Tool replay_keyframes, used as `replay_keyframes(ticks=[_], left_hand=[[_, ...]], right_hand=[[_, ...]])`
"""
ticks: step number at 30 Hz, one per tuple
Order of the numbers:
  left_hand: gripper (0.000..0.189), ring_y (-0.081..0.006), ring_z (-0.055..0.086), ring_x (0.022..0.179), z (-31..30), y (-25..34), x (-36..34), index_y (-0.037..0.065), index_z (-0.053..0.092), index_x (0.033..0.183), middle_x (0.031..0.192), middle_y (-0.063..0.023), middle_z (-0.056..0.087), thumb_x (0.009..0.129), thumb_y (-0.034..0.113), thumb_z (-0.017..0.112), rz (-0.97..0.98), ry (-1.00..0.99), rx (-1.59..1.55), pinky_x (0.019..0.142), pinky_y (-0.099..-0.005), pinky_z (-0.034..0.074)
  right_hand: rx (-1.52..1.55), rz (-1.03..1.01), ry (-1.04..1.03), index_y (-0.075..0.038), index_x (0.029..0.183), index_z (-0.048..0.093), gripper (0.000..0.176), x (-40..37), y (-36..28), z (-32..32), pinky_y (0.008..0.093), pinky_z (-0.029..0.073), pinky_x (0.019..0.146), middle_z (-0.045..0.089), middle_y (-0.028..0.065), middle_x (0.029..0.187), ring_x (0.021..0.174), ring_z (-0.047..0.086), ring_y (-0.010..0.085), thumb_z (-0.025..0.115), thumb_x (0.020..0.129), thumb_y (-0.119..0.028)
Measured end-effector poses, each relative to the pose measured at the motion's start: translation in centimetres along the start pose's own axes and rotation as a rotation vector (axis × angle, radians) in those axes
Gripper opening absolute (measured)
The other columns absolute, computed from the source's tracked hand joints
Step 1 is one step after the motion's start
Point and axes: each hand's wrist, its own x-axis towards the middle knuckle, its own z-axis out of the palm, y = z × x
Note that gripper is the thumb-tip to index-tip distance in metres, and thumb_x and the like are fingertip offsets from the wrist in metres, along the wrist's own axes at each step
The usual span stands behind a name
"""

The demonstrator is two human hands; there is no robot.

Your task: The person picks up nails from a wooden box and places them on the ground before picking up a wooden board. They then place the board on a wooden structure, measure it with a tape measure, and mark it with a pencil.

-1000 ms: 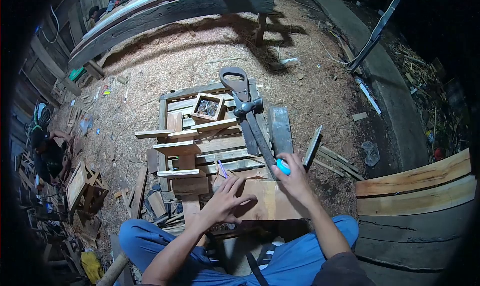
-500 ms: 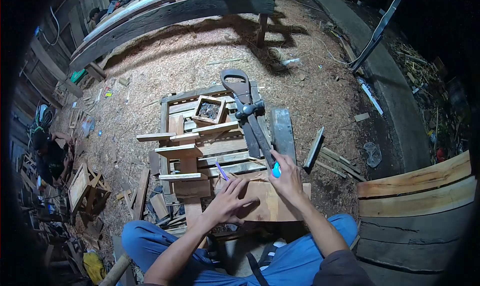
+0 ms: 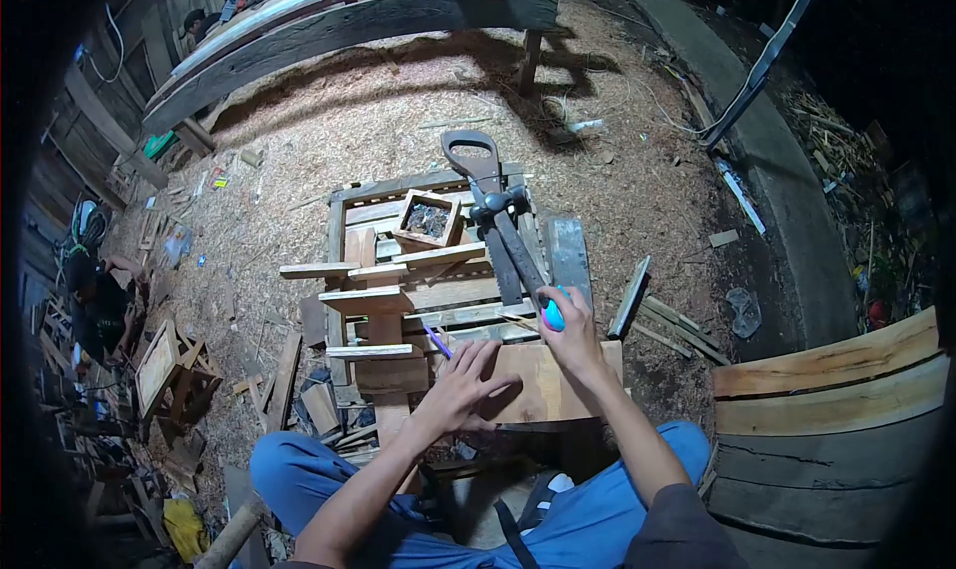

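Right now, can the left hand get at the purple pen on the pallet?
Probably yes. The left hand lies open on the board, holding nothing, and the purple pen lies just past its fingers, with nothing over it. The right hand grips a blue tool.

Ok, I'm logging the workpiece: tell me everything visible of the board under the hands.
The board is a pale, flat slab of bare wood, lying level at the near edge of the slatted pallet, just ahead of the person's knees. The left hand lies spread on its left part; the right hand, gripping a blue tool, is over its far edge.
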Motion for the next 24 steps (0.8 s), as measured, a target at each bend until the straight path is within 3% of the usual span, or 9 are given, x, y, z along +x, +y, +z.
replay_keyframes(ticks=[8, 10, 13, 15, 18, 19, 22, 23, 24], left_hand=[[0.108, -0.0453, 0.034, 0.149, 0.1, 0.2, -0.3, 0.029, 0.054, 0.151, 0.162, -0.0248, 0.035, 0.052, 0.044, 0.094, -0.007, 0.038, 0.031, 0.127, -0.0582, 0.024], [0.107, -0.0472, 0.028, 0.152, 0.0, -0.4, -0.1, 0.031, 0.051, 0.155, 0.165, -0.0250, 0.030, 0.057, 0.051, 0.092, 0.016, 0.006, 0.013, 0.127, -0.0612, 0.019], [0.107, -0.0448, 0.025, 0.155, -0.1, -0.6, -0.1, 0.033, 0.053, 0.154, 0.168, -0.0219, 0.028, 0.057, 0.049, 0.093, -0.016, -0.002, 0.001, 0.128, -0.0604, 0.019], [0.108, -0.0414, 0.022, 0.159, -0.2, -0.8, -0.1, 0.036, 0.052, 0.155, 0.171, -0.0191, 0.025, 0.056, 0.043, 0.095, -0.065, -0.009, 0.024, 0.128, -0.0597, 0.019], [0.110, -0.0415, 0.021, 0.159, -0.8, -1.1, 0.0, 0.036, 0.052, 0.155, 0.172, -0.0190, 0.024, 0.054, 0.039, 0.097, -0.131, 0.023, -0.014, 0.128, -0.0579, 0.020], [0.096, -0.0413, 0.021, 0.159, -1.2, -0.6, -0.2, 0.034, 0.053, 0.155, 0.172, -0.0195, 0.023, 0.067, 0.030, 0.090, -0.143, 0.010, -0.077, 0.129, -0.0547, 0.022], [0.083, -0.0408, 0.019, 0.160, 0.4, -0.4, -0.9, 0.031, 0.051, 0.156, 0.173, -0.0212, 0.021, 0.079, 0.019, 0.079, -0.145, 0.106, -0.002, 0.128, -0.0524, 0.025], [0.101, -0.0442, 0.020, 0.159, 1.0, -0.8, -1.2, 0.028, 0.047, 0.158, 0.170, -0.0264, 0.023, 0.067, 0.025, 0.091, -0.124, 0.118, 0.066, 0.128, -0.0535, 0.024], [0.101, -0.0442, 0.020, 0.159, 0.6, -0.3, -1.3, 0.028, 0.047, 0.158, 0.170, -0.0264, 0.023, 0.067, 0.025, 0.091, -0.128, 0.118, 0.071, 0.128, -0.0535, 0.024]], right_hand=[[-0.038, -0.061, 0.004, -0.009, 0.133, 0.063, 0.048, -0.6, -1.8, -2.1, 0.0485, 0.051, 0.099, 0.061, 0.0222, 0.122, 0.116, 0.062, 0.0428, 0.076, 0.088, -0.006], [-0.055, -0.065, 0.016, -0.007, 0.135, 0.061, 0.049, -0.9, -2.5, -2.9, 0.0480, 0.051, 0.099, 0.061, 0.0225, 0.124, 0.117, 0.061, 0.0426, 0.076, 0.089, -0.006], [-0.054, -0.129, 0.061, -0.004, 0.135, 0.058, 0.052, -1.7, -3.0, -3.5, 0.0468, 0.052, 0.099, 0.062, 0.0226, 0.126, 0.119, 0.062, 0.0428, 0.079, 0.087, -0.009], [0.134, 0.036, -0.009, -0.002, 0.131, 0.057, 0.055, -3.4, -2.9, -2.6, 0.0465, 0.053, 0.098, 0.063, 0.0219, 0.126, 0.118, 0.064, 0.0432, 0.083, 0.083, -0.010], [0.171, 0.019, -0.103, -0.002, 0.125, 0.058, 0.054, -5.1, -4.1, -1.4, 0.0468, 0.054, 0.095, 0.064, 0.0214, 0.120, 0.114, 0.065, 0.0428, 0.085, 0.079, -0.011], [0.170, 0.015, -0.137, -0.002, 0.126, 0.058, 0.053, -5.5, -4.4, -0.9, 0.0470, 0.054, 0.096, 0.063, 0.0214, 0.120, 0.114, 0.065, 0.0425, 0.084, 0.080, -0.011], [0.152, -0.108, -0.141, -0.001, 0.123, 0.062, 0.049, -6.0, -3.5, 0.9, 0.0450, 0.054, 0.097, 0.064, 0.0208, 0.121, 0.114, 0.066, 0.0403, 0.084, 0.080, -0.009], [0.137, -0.142, -0.125, 0.000, 0.124, 0.063, 0.049, -6.0, -3.1, 1.4, 0.0454, 0.053, 0.097, 0.062, 0.0213, 0.124, 0.115, 0.064, 0.0399, 0.084, 0.081, -0.009], [0.143, -0.146, -0.124, 0.000, 0.124, 0.063, 0.049, -6.0, -3.2, 1.4, 0.0454, 0.053, 0.097, 0.062, 0.0213, 0.124, 0.115, 0.064, 0.0399, 0.084, 0.081, -0.009]])
